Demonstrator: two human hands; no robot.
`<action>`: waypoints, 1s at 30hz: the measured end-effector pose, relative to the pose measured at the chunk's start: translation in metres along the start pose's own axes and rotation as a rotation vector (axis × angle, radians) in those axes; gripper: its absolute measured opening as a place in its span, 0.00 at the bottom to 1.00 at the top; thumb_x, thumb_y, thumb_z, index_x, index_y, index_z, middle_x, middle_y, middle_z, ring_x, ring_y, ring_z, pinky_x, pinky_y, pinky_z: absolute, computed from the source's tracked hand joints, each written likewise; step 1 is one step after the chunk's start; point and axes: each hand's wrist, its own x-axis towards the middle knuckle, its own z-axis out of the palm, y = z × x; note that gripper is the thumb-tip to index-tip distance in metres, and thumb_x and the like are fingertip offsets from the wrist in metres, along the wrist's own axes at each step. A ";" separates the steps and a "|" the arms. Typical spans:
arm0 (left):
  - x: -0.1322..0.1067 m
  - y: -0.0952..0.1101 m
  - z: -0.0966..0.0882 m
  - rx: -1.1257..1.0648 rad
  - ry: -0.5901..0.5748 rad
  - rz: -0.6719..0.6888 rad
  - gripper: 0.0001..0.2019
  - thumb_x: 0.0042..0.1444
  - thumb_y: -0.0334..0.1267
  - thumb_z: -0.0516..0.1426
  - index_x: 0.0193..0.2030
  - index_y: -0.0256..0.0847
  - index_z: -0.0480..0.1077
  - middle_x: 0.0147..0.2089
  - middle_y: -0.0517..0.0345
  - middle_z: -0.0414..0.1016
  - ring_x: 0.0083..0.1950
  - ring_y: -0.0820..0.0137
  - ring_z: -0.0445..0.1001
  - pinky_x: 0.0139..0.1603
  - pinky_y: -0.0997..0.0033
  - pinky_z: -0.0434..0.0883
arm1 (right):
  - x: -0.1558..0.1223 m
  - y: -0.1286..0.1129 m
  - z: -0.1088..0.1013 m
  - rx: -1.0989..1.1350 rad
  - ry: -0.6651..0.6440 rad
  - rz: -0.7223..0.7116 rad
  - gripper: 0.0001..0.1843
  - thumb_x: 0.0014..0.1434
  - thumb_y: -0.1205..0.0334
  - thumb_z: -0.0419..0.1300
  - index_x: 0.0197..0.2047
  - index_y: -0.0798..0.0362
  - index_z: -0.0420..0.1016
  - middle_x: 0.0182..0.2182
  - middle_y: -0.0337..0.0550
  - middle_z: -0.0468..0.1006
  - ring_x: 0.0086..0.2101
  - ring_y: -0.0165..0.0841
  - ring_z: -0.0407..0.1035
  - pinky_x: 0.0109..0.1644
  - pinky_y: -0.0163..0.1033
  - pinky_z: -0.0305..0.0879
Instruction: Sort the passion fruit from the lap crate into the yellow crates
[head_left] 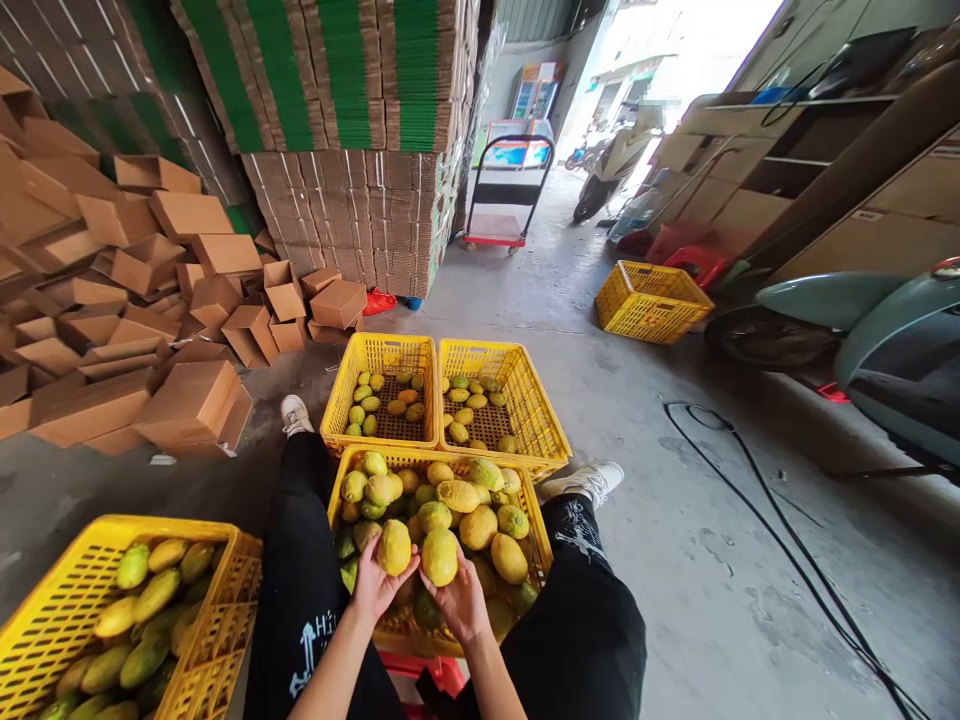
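My left hand (375, 585) is wrapped around a yellow oval, papaya-like fruit (394, 547). Close beside it, my right hand (457, 597) grips a second such fruit (439, 557), smooth and mostly yellow. Both are held side by side above a yellow plastic crate (536, 520) between my legs, heaped with green and yellow fruit of the same sort. Beyond that, two more yellow crates, one at left (382, 345) and one at right (536, 400), each hold a loose layer of these fruits. My palms are partly hidden by the fruits and fingers.
At lower left stands another yellow crate (45, 610) of longer, greener fruit. Folded cardboard boxes (187, 410) pile up at left, below tall stacks of flattened cartons (345, 200). A hand trolley (499, 225), a yellow crate (652, 305), a cable (780, 510) and scooters lie farther off.
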 end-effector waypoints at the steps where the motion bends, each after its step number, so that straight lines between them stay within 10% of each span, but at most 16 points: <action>1: -0.001 0.001 0.002 -0.019 0.002 -0.003 0.22 0.56 0.39 0.55 0.58 0.39 0.61 0.39 0.48 0.78 0.45 0.58 0.76 0.50 0.52 0.69 | -0.001 -0.001 0.001 0.014 0.002 0.004 0.16 0.49 0.59 0.63 0.44 0.45 0.74 0.39 0.40 0.80 0.41 0.38 0.74 0.43 0.45 0.71; 30: 0.007 0.000 -0.010 -0.014 -0.079 -0.066 0.14 0.57 0.39 0.54 0.49 0.36 0.67 0.48 0.45 0.76 0.53 0.56 0.71 0.50 0.56 0.69 | 0.002 -0.009 0.000 0.096 -0.080 0.094 0.15 0.52 0.55 0.60 0.42 0.52 0.75 0.40 0.44 0.81 0.49 0.43 0.70 0.52 0.55 0.65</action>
